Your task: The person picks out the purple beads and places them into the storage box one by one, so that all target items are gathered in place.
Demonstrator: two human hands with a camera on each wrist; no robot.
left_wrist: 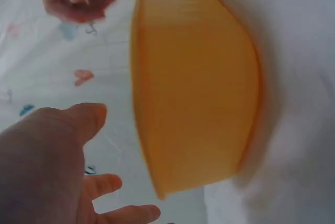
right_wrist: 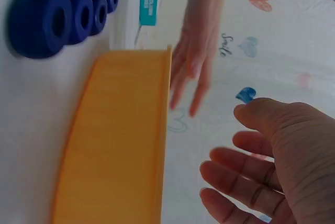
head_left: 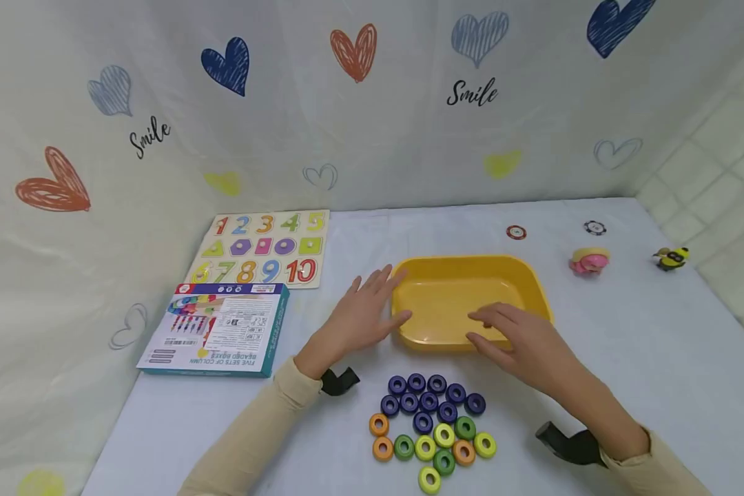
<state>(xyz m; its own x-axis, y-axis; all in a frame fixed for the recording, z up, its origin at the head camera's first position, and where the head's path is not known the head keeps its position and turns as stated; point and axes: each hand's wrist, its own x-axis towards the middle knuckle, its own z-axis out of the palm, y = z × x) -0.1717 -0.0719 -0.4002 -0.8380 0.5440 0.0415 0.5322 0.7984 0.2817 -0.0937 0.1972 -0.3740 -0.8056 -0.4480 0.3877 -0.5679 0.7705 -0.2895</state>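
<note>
A yellow plastic tray (head_left: 465,267) with raised walls lies on the white table in the head view. My left hand (head_left: 364,313), fingers spread, is at its left rim; the left wrist view shows that hand (left_wrist: 47,166) beside the tray's outer wall (left_wrist: 199,88). My right hand (head_left: 521,344) is over the tray's front right part, fingers loosely bent and holding nothing. In the right wrist view this hand (right_wrist: 261,166) appears apart from the tray wall (right_wrist: 120,140). Several dark blue rings (head_left: 429,402) lie in front of the tray.
Nearer me are orange rings (head_left: 382,449), green rings (head_left: 404,448) and yellow rings (head_left: 425,448). A bead-set box (head_left: 223,331) and a number board (head_left: 263,246) are on the left. Two chips (head_left: 516,232), a pink toy (head_left: 590,262) and a bee figure (head_left: 672,258) stand back right.
</note>
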